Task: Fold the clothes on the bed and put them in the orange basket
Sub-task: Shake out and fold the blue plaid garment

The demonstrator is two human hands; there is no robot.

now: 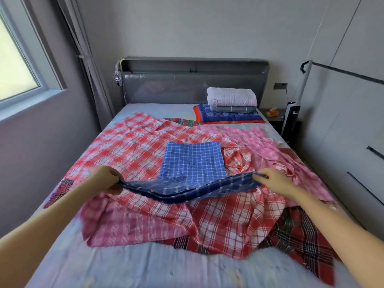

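A blue checked cloth (193, 161) lies on the pile in the middle of the bed (145, 265). Its near edge is lifted off the pile. My left hand (106, 179) pinches the near left corner, and my right hand (272, 180) pinches the near right corner. The far part of the cloth lies flat. Under it spread a red-and-white checked cloth (128, 146), a pink checked cloth (245, 134) to the right and a dark red tartan cloth (299, 231) at the near right. No orange basket is in view.
At the head of the bed a white folded towel (231, 96) sits on a grey one and a blue patterned cloth with an orange border (228, 117). A grey headboard (193, 84) stands behind. A window is at the left, cupboards at the right, a bedside table (272, 115) beyond.
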